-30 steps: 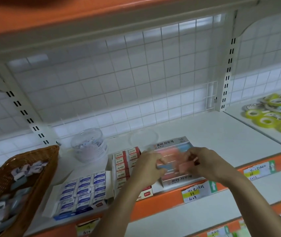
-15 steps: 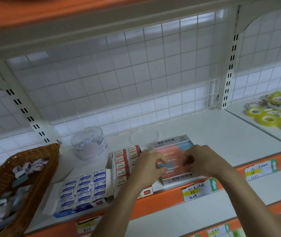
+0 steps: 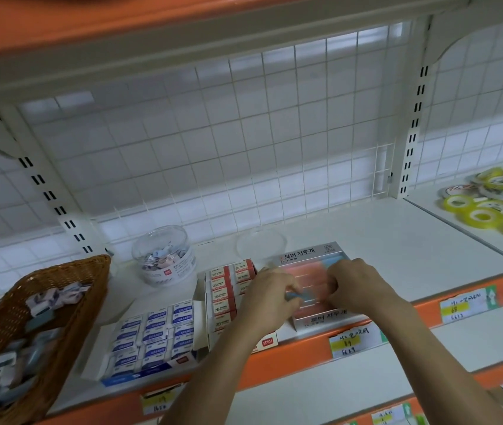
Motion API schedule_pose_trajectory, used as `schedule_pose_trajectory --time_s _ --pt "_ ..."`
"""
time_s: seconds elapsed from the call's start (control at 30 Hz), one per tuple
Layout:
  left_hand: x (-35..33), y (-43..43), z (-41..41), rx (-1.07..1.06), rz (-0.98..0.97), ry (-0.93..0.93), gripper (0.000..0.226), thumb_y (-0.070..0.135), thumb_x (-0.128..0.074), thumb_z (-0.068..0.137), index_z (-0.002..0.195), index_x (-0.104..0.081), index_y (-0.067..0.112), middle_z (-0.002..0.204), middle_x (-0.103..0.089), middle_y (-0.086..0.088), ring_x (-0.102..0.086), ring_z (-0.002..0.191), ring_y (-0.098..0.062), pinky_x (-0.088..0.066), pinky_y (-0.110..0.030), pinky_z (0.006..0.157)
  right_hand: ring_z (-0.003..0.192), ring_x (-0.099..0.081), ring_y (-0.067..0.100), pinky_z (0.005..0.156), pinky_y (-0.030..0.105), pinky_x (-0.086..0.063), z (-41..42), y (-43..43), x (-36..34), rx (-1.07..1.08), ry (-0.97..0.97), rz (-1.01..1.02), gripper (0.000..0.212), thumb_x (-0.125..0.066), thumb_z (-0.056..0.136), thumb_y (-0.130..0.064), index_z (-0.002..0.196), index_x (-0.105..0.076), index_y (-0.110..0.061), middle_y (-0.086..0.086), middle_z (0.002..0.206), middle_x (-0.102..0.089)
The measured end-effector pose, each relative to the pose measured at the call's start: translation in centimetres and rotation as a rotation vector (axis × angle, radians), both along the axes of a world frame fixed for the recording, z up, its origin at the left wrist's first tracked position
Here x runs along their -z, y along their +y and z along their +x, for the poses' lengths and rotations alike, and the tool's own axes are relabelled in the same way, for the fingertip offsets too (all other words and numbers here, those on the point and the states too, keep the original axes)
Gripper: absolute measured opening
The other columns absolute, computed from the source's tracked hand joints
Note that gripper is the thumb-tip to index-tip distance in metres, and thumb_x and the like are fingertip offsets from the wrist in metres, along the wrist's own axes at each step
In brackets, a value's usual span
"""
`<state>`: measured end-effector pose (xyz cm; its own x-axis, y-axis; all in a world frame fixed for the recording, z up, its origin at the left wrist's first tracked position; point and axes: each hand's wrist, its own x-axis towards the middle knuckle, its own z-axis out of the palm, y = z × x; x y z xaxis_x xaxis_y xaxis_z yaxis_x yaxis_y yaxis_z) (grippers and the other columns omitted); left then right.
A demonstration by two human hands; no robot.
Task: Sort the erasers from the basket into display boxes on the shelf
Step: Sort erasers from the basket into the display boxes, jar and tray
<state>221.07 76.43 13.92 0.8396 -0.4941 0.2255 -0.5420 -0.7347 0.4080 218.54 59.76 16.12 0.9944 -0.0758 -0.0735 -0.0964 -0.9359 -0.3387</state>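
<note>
**Pink/blue box filling up, basket far from empty**

My left hand (image 3: 270,297) pinches a blue eraser (image 3: 298,296) low over the pink/blue box (image 3: 328,319), which sits at the front edge of the shelf (image 3: 397,234). My right hand (image 3: 357,289) is curled, fingertips down on the rows inside that same box. I can't tell if it grips one or only presses them flat.

Done so far, as I judge it:
- The pink/blue box looks mostly filled w/ rows.
- The red box (image 3: 222,289) just left of it and the blue box (image 3: 158,329) further left both look packed.

Left to do: the basket (image 3: 60,271) at far left holds a heap of loose erasers (image 3: 57,297), so prob. a good share remains. Next is seating this blue one in its row, then back to the basket.
</note>
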Motion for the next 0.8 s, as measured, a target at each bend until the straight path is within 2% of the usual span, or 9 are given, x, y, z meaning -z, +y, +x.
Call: schedule_pose_trajectory --time_s 0.1,0.17,0.27,0.43,0.63,0.8 --pt "-0.6 0.3 -0.2 0.003 -0.018 -0.072 0.018 0.02 -0.058 0.092 0.082 -0.071 0.011 0.087 -0.063 0.002 -0.051 0.084 -0.01 -0.039 -0.024 0.078 0.084 -0.061 0.019 0.071 0.027 -0.049 -0.2 1.4 -0.5 0.015 -0.083 0.05 0.006 -0.062 0.077 -0.021 0.075 -0.058 -0.025 -0.001 0.088 -0.066" --pt "-1.2 1.0 -0.2 -0.02 -0.016 -0.121 0.02 0.016 -0.055 0.092 0.082 -0.07 0.011 0.083 -0.061 0.001 -0.052 0.083 -0.012 -0.04 -0.027 0.076 0.087 -0.061 0.018 0.072 0.027 -0.049 0.0 2.7 -0.8 -0.023 -0.158 0.051 0.003 -0.06 0.081 -0.024 0.083 -0.062 -0.025 -0.002 0.092 -0.068" --pt "-1.7 3.0 0.0 -0.066 -0.014 -0.158 0.018 0.017 -0.054 0.093 0.092 -0.072 0.018 0.09 -0.063 0.003 -0.053 0.089 -0.012 -0.042 -0.025 0.08 0.092 -0.062 0.019 0.075 0.029 -0.05 0.2 5.3 -1.0 -0.075 -0.248 0.058 0.013 -0.056 0.086 -0.025 0.094 -0.066 -0.022 -0.001 0.097 -0.068" --pt "-2.2 7.7 0.3 -0.166 0.009 -0.16 0.025 0.023 -0.054 0.092 0.112 -0.068 0.027 0.106 -0.065 0.001 -0.054 0.102 -0.016 -0.045 -0.031 0.086 0.092 -0.062 0.022 0.077 0.034 -0.05 1.1 10.2 -1.2 -0.153 -0.37 0.086 0.018 -0.052 0.087 -0.023 0.099 -0.065 -0.019 0.003 0.101 -0.068" --pt "-2.9 15.7 0.4 -0.329 0.051 -0.193 0.029 0.027 -0.048 0.095 0.118 -0.064 0.021 0.117 -0.063 0.0 -0.053 0.11 -0.018 -0.044 -0.034 0.093 0.106 -0.057 0.019 0.089 0.031 -0.044 2.4 18.1 -1.7 -0.298 -0.364 0.12 0.025 -0.053 0.089 -0.027 0.113 -0.06 -0.023 0.0 0.117 -0.062" --pt "-3.0 22.3 0.0 -0.424 0.097 -0.186 0.036 0.032 -0.034 0.091 0.105 -0.065 0.023 0.1 -0.065 0.001 -0.058 0.096 -0.019 -0.048 -0.038 0.083 0.113 -0.051 0.018 0.092 0.03 -0.042 3.0 25.3 -1.6 -0.415 -0.35 0.171 0.028 -0.053 0.089 -0.026 0.117 -0.057 -0.023 0.0 0.123 -0.057"
